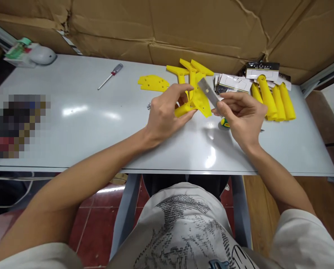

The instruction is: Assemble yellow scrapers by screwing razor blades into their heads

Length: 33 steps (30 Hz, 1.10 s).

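Observation:
My left hand (164,114) is closed around the tubular grip of a yellow plastic scraper handle (182,110), whose flared, holed head (202,104) points right. In my right hand (244,116), a flat silvery metal blade (208,91) is pinched between thumb and fingers. The blade is tilted just above and right of the yellow head; whether they touch, I cannot tell. Partly behind my right hand lies a green and yellow tool handle (224,122). Small metal bits (149,106) sit on the table beside my left hand, too small to name.
Beyond my hands lie a yellow plate with holes (153,83) and several yellow T-shaped handles (201,68). A screwdriver (110,76) rests left on the white table (85,138). To the right are printed cards (235,83) and yellow handles (267,99). Cardboard (183,30) lines the back.

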### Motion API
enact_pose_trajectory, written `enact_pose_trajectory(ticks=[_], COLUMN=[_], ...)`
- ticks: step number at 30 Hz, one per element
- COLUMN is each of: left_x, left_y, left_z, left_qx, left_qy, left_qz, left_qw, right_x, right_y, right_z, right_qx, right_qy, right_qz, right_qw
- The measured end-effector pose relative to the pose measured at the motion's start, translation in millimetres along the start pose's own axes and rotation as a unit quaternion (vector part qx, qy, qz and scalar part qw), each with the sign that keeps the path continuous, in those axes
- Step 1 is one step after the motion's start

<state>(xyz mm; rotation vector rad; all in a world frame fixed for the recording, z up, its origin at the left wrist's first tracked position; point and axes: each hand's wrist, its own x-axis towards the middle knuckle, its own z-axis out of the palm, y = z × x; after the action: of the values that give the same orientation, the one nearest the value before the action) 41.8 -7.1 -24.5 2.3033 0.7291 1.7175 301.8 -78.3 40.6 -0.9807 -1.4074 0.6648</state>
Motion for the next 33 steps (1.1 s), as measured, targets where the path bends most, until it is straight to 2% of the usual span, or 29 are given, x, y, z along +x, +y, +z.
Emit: enact_pose_trajectory(ticks=[4, 7, 8, 11, 13, 18, 20, 28, 33], left_x=[0.6, 0.9, 0.6, -1.2, -2.3, -0.6, 1.6, 8.6, 7.6], left_y=[19.6, 24.6, 23.4, 18.7, 20.0, 34.8, 39.3, 50.9, 53.4], left_z=[1.4, -0.7, -2.0, -6.5, -9.9, -17.2, -17.8, -14.8, -14.6], left_qx=[0.02, 0.062, 0.082, 0.129, 0.16, 0.273, 0.298, 0.279, 0.28], left_qy=[0.0, -0.02, -0.03, -0.052, -0.064, -0.114, -0.105, -0.062, -0.073], left_qz=[-0.043, -0.066, -0.048, 0.065, 0.105, 0.121, 0.144, 0.2, 0.198], left_qw=[0.999, 0.996, 0.995, 0.988, 0.979, 0.947, 0.938, 0.937, 0.937], right_x=[2.5, 4.3, 4.6, 5.5, 7.1, 12.8, 13.7, 6.2, 5.0], right_y=[10.5, 14.9, 15.1, 12.6, 9.6, 3.6, 3.0, 5.9, 6.8], right_z=[3.2, 3.9, 3.8, 2.0, -0.8, -9.3, -10.9, -6.4, -9.0], right_qx=[-0.056, -0.044, -0.037, -0.025, -0.035, -0.045, -0.035, -0.064, -0.081], right_qy=[-0.003, -0.024, -0.032, -0.062, -0.089, -0.144, -0.154, -0.157, -0.18], right_qz=[-0.041, -0.046, -0.038, -0.009, -0.002, 0.002, 0.01, 0.034, 0.014], right_qw=[0.998, 0.998, 0.998, 0.998, 0.995, 0.989, 0.987, 0.985, 0.98])
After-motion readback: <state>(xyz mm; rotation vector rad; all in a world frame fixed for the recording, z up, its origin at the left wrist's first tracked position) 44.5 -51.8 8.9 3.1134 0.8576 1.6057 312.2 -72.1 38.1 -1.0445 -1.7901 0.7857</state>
